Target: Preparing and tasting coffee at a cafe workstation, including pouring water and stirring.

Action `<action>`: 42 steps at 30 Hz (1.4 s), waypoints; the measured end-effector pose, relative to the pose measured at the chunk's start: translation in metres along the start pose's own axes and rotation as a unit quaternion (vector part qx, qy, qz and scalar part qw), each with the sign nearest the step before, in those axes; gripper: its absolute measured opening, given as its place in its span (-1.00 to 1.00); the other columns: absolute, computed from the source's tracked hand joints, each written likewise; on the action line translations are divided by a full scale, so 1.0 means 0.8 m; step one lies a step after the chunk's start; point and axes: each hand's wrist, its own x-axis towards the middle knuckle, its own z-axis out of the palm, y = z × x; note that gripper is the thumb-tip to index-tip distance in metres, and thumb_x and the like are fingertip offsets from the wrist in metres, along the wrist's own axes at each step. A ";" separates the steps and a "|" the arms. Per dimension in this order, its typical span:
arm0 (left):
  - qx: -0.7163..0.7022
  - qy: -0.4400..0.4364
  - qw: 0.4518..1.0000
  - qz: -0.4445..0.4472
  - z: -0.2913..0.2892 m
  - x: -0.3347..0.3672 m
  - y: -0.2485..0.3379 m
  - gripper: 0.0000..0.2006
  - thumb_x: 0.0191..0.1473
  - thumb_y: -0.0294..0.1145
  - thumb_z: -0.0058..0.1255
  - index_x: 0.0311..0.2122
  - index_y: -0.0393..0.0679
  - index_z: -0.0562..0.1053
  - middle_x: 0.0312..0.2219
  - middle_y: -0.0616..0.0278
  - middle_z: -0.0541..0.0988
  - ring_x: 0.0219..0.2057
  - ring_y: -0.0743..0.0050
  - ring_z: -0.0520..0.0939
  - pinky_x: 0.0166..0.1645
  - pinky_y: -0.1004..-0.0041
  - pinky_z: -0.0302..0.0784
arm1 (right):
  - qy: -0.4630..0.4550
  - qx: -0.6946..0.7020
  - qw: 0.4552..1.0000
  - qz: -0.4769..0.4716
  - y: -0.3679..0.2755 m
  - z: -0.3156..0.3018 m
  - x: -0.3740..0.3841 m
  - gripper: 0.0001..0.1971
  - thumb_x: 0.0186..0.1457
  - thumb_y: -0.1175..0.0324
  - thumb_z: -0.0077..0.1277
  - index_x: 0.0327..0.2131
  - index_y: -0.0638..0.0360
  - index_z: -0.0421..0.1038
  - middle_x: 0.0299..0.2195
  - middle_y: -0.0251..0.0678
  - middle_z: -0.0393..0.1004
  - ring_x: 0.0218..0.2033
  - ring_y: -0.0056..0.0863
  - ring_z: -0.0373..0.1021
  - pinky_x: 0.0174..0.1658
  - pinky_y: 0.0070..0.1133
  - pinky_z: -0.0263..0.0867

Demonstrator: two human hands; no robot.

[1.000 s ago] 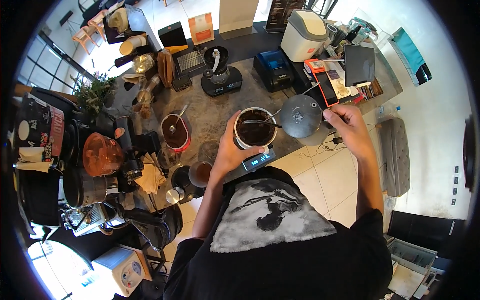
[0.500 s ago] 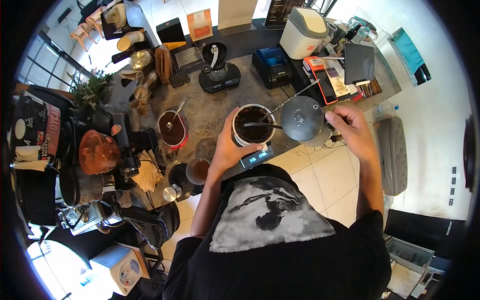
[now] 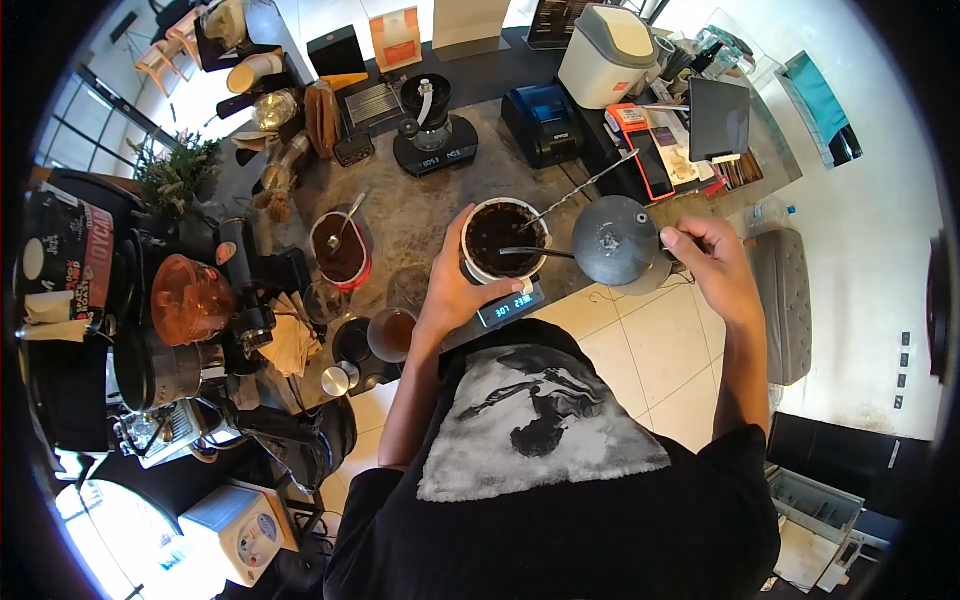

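The coffee dripper (image 3: 497, 240), dark with wet grounds, sits on a small scale (image 3: 510, 305) at the near edge of the bench (image 3: 410, 215). The left hand (image 3: 452, 292) is wrapped around its left side, clasping it. The right hand (image 3: 712, 262) grips the handle of a grey gooseneck kettle (image 3: 618, 242), which hangs just right of the dripper. The kettle's thin spout (image 3: 535, 252) runs leftward from the body, its tip over the dripper's right rim above the grounds.
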 end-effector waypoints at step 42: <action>-0.013 0.002 1.000 -0.005 0.000 -0.002 -0.001 0.06 -0.40 -0.38 0.49 0.24 -0.21 0.09 0.07 0.07 0.42 0.11 0.28 0.42 0.21 0.34 0.28 | 0.039 -0.004 0.999 0.011 -0.007 -0.008 -0.007 -0.63 0.17 0.29 0.06 -0.65 0.21 0.24 -0.68 -0.61 0.05 -0.61 -0.82 -0.02 -0.57 -0.65 -0.14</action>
